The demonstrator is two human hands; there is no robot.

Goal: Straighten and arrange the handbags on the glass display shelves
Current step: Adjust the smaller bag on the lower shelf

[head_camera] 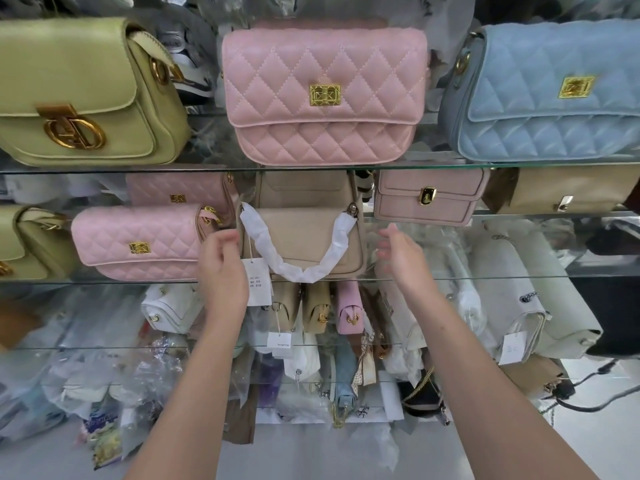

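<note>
— Where is the beige bag (304, 244)?

— It sits in the middle of the second glass shelf (104, 281), right at the front edge. It is smooth and boxy. It has one handle (298, 268) wrapped in white paper, and the handle hangs down in a loop. One white tag (258, 282) dangles by its left corner.

— And the hands?

— There are two bare hands, one on each side of the bag. The left hand (221, 268) is at the bag's left edge with its fingers loosely bent, holding nothing. I cannot tell if it touches the bag. The right hand (398, 251) is open and holds nothing. It is just beside the right edge but not touching it.

— What is next to the bag?

— A puffy pink bag (138, 244) with diamond stitching and a gold clasp is on its left. I count three like that. A second pink bag (176, 190) is behind the first, and a third pink bag (323, 91) is on the top shelf (485, 165).

— Are there other colours?

— There are two smooth green ones with round gold rings. One green bag (79, 95) is at the top left and a lower green bag (27, 244) is under it. One blue bag (550, 95), stitched in diamonds, is at the top right.
</note>
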